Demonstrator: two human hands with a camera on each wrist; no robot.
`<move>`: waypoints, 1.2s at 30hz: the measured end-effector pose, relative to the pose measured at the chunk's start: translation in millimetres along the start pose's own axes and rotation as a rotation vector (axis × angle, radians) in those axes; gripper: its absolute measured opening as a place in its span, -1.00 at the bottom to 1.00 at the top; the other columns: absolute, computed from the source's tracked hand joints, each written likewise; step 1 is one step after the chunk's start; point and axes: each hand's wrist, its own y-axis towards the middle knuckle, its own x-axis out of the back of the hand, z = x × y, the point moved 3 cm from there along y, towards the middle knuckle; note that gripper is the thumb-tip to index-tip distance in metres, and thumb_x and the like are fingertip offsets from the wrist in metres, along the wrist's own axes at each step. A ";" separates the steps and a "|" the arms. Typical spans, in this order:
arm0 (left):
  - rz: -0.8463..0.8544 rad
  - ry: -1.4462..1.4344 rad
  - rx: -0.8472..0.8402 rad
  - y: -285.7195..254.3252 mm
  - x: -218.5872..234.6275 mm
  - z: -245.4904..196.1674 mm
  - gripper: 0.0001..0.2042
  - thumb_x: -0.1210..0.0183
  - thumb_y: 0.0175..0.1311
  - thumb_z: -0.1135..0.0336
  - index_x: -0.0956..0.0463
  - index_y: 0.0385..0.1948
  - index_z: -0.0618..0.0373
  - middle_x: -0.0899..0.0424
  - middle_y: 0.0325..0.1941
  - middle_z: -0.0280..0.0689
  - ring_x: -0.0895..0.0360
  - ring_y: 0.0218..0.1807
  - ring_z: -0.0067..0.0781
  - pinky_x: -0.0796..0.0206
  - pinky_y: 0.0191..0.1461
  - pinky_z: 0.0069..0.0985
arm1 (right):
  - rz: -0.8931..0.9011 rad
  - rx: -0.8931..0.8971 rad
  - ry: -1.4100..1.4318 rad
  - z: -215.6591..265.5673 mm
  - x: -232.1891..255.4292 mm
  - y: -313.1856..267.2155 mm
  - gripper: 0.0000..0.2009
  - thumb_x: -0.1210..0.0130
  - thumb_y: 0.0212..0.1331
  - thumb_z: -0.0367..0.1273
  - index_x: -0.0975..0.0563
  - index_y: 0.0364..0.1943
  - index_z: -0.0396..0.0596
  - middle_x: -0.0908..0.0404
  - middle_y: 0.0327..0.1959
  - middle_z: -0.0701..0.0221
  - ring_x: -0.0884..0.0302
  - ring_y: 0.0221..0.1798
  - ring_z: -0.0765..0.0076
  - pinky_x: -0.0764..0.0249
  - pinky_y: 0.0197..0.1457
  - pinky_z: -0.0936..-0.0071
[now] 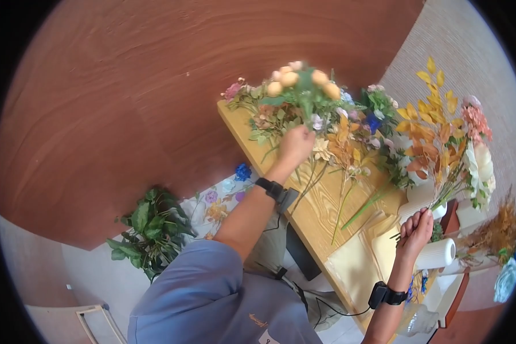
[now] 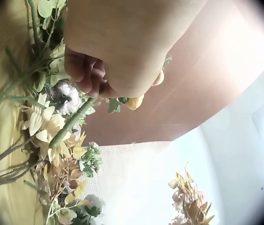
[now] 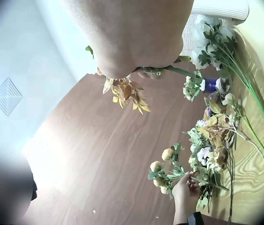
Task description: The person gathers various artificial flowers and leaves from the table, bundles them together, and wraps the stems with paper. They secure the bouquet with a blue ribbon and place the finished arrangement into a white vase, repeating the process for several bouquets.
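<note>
My left hand (image 1: pixel 296 146) grips the green stem of a spray with pale orange ball-shaped flowers (image 1: pixel 289 79), held above flowers lying on the wooden table (image 1: pixel 304 200). In the left wrist view the stem (image 2: pixel 71 123) sticks out below the curled fingers of the left hand (image 2: pixel 122 42). My right hand (image 1: pixel 415 232) holds a bunch by its stems, with yellow-orange leaves (image 1: pixel 433 129), pink blossoms (image 1: pixel 477 121) and large white flowers (image 1: pixel 480 166). The right wrist view shows the ball-flower spray (image 3: pixel 157 173) in the left hand (image 3: pixel 186 199); the right hand (image 3: pixel 132 40) hides part of its bunch.
Beige paper sheets (image 1: pixel 358 258) lie at the table's near end. A white ribbed vase (image 1: pixel 436 254) lies beside the right hand, with dried brown stems (image 1: pixel 499 226) beyond. Left of the table are a leafy green plant (image 1: pixel 152 226) and a blue flower (image 1: pixel 243 171). A brown panel (image 1: pixel 155 86) stands behind.
</note>
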 end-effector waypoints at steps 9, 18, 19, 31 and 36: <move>0.232 0.196 -0.027 10.7 -25.2 -26.3 -0.77 -0.12 0.13 0.24 -0.58 -0.41 0.25 -0.62 -0.38 0.04 -0.58 -0.26 0.08 -0.42 -0.14 -0.12 | 0.014 0.008 -0.029 2.0 0.1 -3.3 -0.81 0.14 0.43 -0.22 -0.37 -0.26 0.00 -0.14 -0.63 0.64 0.09 -0.74 0.77 0.12 -0.76 0.73; 0.194 0.130 0.082 79.9 24.5 -16.3 -0.76 -0.15 0.10 0.21 -0.64 -0.40 0.21 -0.66 -0.31 -0.01 -0.62 -0.19 -0.03 -0.41 -0.08 -0.25 | -0.021 0.004 -0.056 8.2 -1.1 -2.6 -0.80 0.14 0.43 -0.23 -0.35 -0.28 -0.03 -0.13 -0.63 0.63 0.08 -0.73 0.76 0.11 -0.76 0.73; 0.201 0.091 0.060 91.2 32.1 -10.6 -0.74 -0.16 0.10 0.20 -0.62 -0.41 0.25 -0.65 -0.33 0.02 -0.62 -0.23 -0.02 -0.41 -0.10 -0.27 | -0.025 -0.003 -0.053 7.4 -0.1 -1.9 -0.79 0.14 0.43 -0.22 -0.35 -0.28 -0.03 -0.12 -0.64 0.63 0.08 -0.74 0.76 0.11 -0.77 0.73; 0.263 0.265 0.088 155.8 31.0 21.2 -0.74 -0.22 0.08 0.25 -0.58 -0.60 0.31 -0.62 -0.61 -0.11 -0.59 -0.55 -0.25 -0.43 -0.39 -0.35 | -0.034 -0.019 -0.050 2.8 5.0 -3.1 -0.78 0.15 0.43 -0.19 -0.34 -0.28 -0.01 -0.15 -0.64 0.61 0.07 -0.75 0.75 0.10 -0.78 0.71; 0.216 0.611 0.016 141.7 23.3 26.9 -0.73 -0.20 0.02 0.23 -0.63 -0.43 0.32 -0.65 -0.28 0.08 -0.61 -0.20 -0.01 -0.44 -0.12 -0.24 | -0.029 -0.043 -0.060 4.2 9.8 -1.6 -0.77 0.15 0.43 -0.18 -0.35 -0.27 -0.03 -0.15 -0.64 0.61 0.06 -0.75 0.75 0.09 -0.78 0.71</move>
